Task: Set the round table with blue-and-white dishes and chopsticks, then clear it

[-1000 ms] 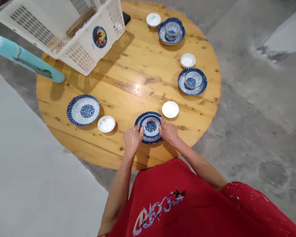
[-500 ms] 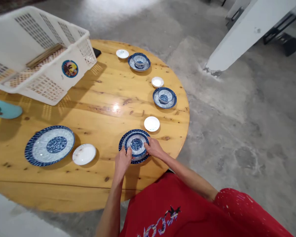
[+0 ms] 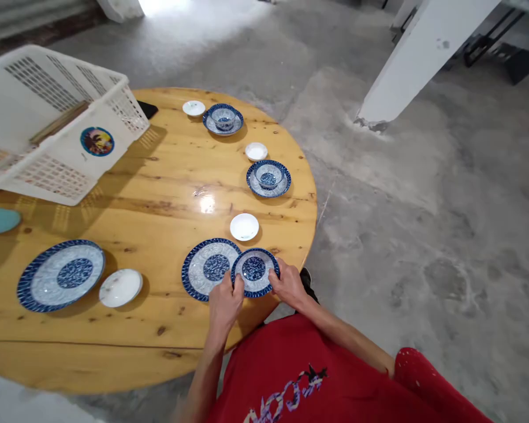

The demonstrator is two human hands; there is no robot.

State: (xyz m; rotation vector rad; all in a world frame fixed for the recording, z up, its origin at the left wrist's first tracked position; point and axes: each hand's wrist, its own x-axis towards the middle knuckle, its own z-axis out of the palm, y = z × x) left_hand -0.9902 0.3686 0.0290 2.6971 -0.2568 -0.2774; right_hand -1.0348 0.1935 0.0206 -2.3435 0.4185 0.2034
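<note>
A blue-and-white patterned bowl [image 3: 254,270] is gripped by its rim between my two hands, its inside facing up toward me. My left hand [image 3: 226,296] pinches the left side, with the thumb over the edge. On the opposite side my right hand [image 3: 290,284] holds the rim the same way. The bowl overlaps the right edge of a larger blue-rimmed plate [image 3: 198,269] lying on the table; its underside is hidden. Just beyond them sits a small white dish [image 3: 244,227].
On the round wooden table [image 3: 167,205] are another blue-rimmed plate [image 3: 44,276], a white dish [image 3: 120,288], and two plate-and-bowl settings [image 3: 252,185] with white dishes. A white plastic basket [image 3: 62,176], a dark phone-like object [image 3: 147,109] and a turquoise object [image 3: 0,218] are leftward.
The bowl has shifted right and toward me, off the plate's middle, with both hands still on it. The camera view has swung, so the table appears further left.
</note>
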